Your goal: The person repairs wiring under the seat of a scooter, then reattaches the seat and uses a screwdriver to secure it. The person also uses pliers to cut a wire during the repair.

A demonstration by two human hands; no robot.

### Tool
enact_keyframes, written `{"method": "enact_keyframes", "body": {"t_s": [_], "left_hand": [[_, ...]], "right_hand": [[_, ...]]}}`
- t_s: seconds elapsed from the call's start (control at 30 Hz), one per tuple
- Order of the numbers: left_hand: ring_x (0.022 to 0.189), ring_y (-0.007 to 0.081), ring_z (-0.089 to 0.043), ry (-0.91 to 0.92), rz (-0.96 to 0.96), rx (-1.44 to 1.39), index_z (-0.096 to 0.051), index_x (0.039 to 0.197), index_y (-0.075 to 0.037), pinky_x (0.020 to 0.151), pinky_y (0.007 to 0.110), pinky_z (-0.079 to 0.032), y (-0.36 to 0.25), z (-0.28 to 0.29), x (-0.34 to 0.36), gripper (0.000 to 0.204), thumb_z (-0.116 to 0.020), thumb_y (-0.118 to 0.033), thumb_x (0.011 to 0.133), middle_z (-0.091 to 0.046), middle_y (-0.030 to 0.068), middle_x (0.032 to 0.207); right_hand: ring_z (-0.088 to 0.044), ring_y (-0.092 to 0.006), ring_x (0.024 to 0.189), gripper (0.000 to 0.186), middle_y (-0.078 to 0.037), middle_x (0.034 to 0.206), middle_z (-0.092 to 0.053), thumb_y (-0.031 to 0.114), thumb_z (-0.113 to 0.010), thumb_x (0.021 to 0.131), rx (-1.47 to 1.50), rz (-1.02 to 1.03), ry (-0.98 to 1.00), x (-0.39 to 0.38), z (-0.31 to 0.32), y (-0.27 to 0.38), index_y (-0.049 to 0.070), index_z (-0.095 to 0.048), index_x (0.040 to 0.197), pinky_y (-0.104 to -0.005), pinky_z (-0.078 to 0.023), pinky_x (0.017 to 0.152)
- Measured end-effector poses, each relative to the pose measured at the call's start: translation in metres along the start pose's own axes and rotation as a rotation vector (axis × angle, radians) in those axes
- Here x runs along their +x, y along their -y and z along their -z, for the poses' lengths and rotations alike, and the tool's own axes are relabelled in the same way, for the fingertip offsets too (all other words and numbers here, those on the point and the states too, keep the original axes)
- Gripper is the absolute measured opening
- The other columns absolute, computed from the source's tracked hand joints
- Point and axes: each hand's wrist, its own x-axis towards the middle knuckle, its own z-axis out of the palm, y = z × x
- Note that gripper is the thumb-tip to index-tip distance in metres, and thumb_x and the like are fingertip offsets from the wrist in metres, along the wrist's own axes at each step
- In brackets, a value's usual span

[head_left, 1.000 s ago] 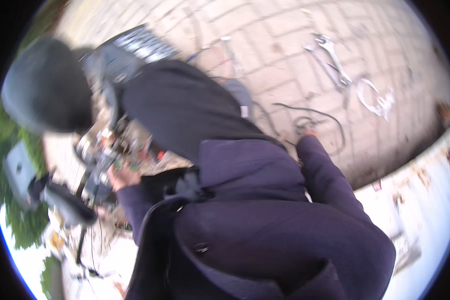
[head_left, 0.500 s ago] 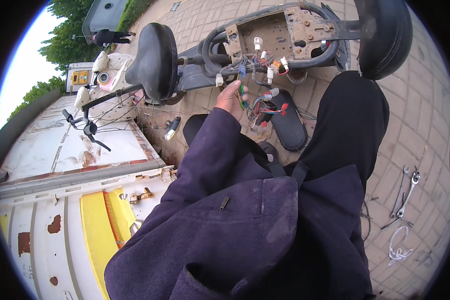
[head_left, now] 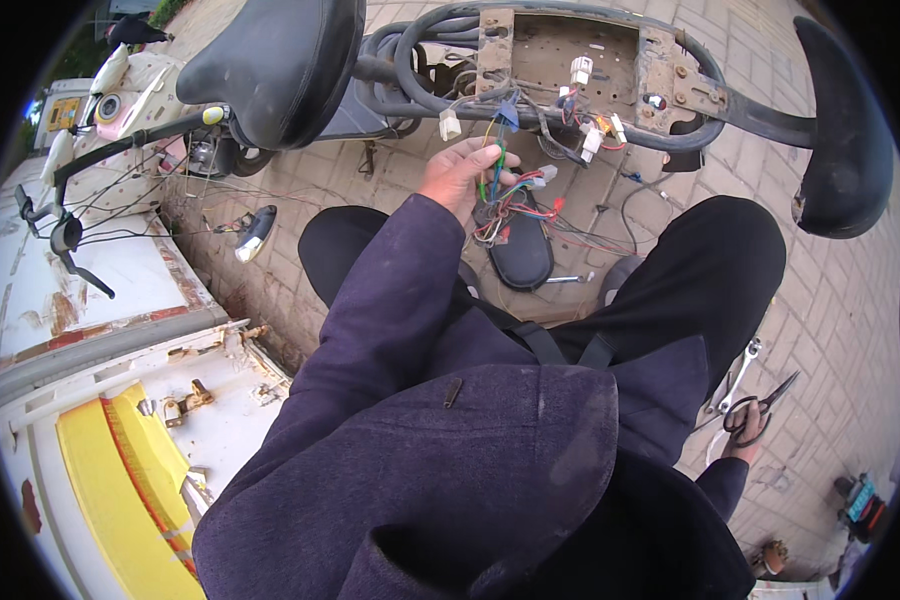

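Scissors [head_left: 769, 402] in right fingers [head_left: 747, 440] point over paving [head_left: 835, 350], apart from the frame's [head_left: 662, 60] edge.

Soft, even daylight lights the brick paving [head_left: 830, 320], leaving faint shadows. The black seat [head_left: 270, 75] has a dull sheen. The wires [head_left: 518, 205] look sharp; straight lines bend toward the dark rim.

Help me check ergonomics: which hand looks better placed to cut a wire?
Probably the right hand: it grips the scissors, though off to the right, away from the wires. The left hand pinches some of those wires.
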Motion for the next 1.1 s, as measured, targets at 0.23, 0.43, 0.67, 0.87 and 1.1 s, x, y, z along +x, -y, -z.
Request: {"method": "enact_keyframes", "body": {"t_s": [0.23,0.43,0.67,0.87,1.1], "left_hand": [[0.074,0.0156,-0.067,-0.047,-0.004,-0.101,-0.062,0.109,0.001,0.069,0.029,-0.057,0.008,0.01,0.006,0.025,-0.071,-0.015,0.092,-0.069,0.0123,0.094],[0.068,0.0142,-0.066,-0.078,-0.033,-0.071,-0.062,0.107,0.0,0.062,0.027,-0.056,-0.003,0.008,0.001,0.023,-0.07,-0.016,0.093,-0.068,0.0103,0.089],[0.068,0.0154,-0.067,-0.096,-0.04,-0.067,-0.061,0.105,0.001,0.061,0.027,-0.057,-0.015,0.008,-0.002,0.023,-0.069,-0.017,0.094,-0.064,0.0083,0.084],[0.071,0.0165,-0.067,-0.096,-0.025,-0.077,-0.06,0.107,0.002,0.061,0.027,-0.057,-0.018,0.008,-0.001,0.026,-0.068,-0.018,0.094,-0.063,0.0093,0.085],[0.069,0.0154,-0.067,-0.085,-0.028,-0.033,-0.058,0.111,0.003,0.064,0.028,-0.057,-0.018,0.007,-0.002,0.028,-0.067,-0.019,0.095,-0.066,0.0122,0.088]], "right_hand": [[-0.042,-0.0114,0.061,0.042,0.0,0.067,-0.042,0.042,-0.072,0.088,-0.645,0.452,0.579,-0.06,-0.186,0.204,0.004,-0.052,0.092,-0.0284,-0.033,0.056],[-0.053,-0.0393,0.065,0.056,-0.018,0.068,-0.053,0.052,-0.074,0.084,-1.173,0.565,1.05,-0.032,-0.347,0.179,0.001,-0.053,0.092,-0.0442,-0.041,0.062],[-0.057,-0.0454,0.076,0.055,-0.024,0.077,-0.058,0.055,-0.057,0.096,-1.154,0.433,1.088,0.015,-0.43,0.117,0.0,-0.054,0.104,-0.0494,-0.042,0.07],[-0.06,-0.0439,0.087,0.06,-0.024,0.085,-0.06,0.058,-0.053,0.098,-1.129,0.377,1.181,0.035,-0.447,0.116,0.0,-0.056,0.114,-0.0475,-0.044,0.077],[-0.064,-0.0317,0.099,0.063,-0.019,0.104,-0.065,0.057,-0.057,0.097,-1.057,0.429,1.223,0.052,-0.467,0.105,0.003,-0.056,0.129,-0.0415,-0.047,0.086]]}}
